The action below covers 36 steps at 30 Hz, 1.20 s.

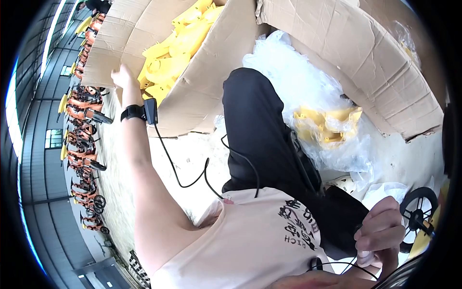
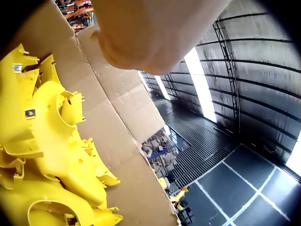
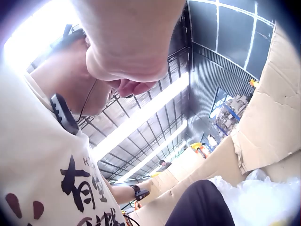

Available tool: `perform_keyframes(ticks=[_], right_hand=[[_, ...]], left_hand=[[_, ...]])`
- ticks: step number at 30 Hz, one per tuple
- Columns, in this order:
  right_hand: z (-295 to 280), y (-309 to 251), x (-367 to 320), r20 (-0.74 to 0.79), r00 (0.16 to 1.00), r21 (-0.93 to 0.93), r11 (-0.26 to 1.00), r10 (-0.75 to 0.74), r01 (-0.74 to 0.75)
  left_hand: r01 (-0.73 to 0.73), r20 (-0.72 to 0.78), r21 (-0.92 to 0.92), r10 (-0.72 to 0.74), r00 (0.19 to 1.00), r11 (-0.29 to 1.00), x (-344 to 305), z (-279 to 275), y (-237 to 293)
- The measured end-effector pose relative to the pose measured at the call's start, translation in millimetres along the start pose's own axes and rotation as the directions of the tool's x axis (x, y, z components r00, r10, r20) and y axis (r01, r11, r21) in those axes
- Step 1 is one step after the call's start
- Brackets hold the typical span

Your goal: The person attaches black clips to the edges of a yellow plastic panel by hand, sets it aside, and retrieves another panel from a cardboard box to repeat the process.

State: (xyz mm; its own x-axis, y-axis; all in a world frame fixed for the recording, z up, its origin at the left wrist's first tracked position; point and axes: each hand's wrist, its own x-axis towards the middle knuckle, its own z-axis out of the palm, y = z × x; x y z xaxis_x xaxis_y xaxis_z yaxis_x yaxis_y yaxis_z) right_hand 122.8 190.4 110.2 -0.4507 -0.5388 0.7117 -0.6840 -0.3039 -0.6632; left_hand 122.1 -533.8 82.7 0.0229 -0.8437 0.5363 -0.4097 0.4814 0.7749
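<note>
In the head view, my left hand is stretched out to the cardboard flap of a carton, fingers curled at its edge. The left wrist view shows this hand from behind, over the flap, its fingertips mostly hidden. Yellow plastic parts fill the carton beside it. My right hand is raised near my upper body, pinching a small dark thing in curled fingers. In the right wrist view, that hand is close to my head.
A second open carton holds clear plastic wrap and yellow parts. My bent knee stands between the cartons. A black cable trails from my left wrist. Orange bikes line the left; a black wheel is at the right.
</note>
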Motion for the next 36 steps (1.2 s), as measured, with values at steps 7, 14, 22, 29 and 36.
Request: perform_keyframes(ticks=[7,14,22,29,36], right_hand=[[0,-5,-13,-0.3,0.952,-0.136,0.991,-0.059,0.019],[-45,-39,-55,-0.236,0.962,-0.364,0.93,-0.14,0.046],[-110,12,-89,-0.37,0.566,-0.646,0.234,0.736,-0.727],[-107,164,-226,0.025,-0.373,-0.821,-0.194,0.927,-0.537],[-72,257,-337,-0.236,-0.142,-0.787,-0.275,0.961,-0.552]], left_hand=[[0.158,0.655,-0.706,0.552,0.516,0.69,-252,-5,213],[0.489,0.165,-0.838,0.966,-0.197,0.242,-407,-34,274],[0.738,-0.005,-0.626,0.945,-0.328,0.253,-485,-90,305],[0.542,0.323,-0.568,0.773,-0.546,0.619,-495,-64,311],[0.21,0.47,-0.638,0.591,-0.656,0.741,-530,51,247]])
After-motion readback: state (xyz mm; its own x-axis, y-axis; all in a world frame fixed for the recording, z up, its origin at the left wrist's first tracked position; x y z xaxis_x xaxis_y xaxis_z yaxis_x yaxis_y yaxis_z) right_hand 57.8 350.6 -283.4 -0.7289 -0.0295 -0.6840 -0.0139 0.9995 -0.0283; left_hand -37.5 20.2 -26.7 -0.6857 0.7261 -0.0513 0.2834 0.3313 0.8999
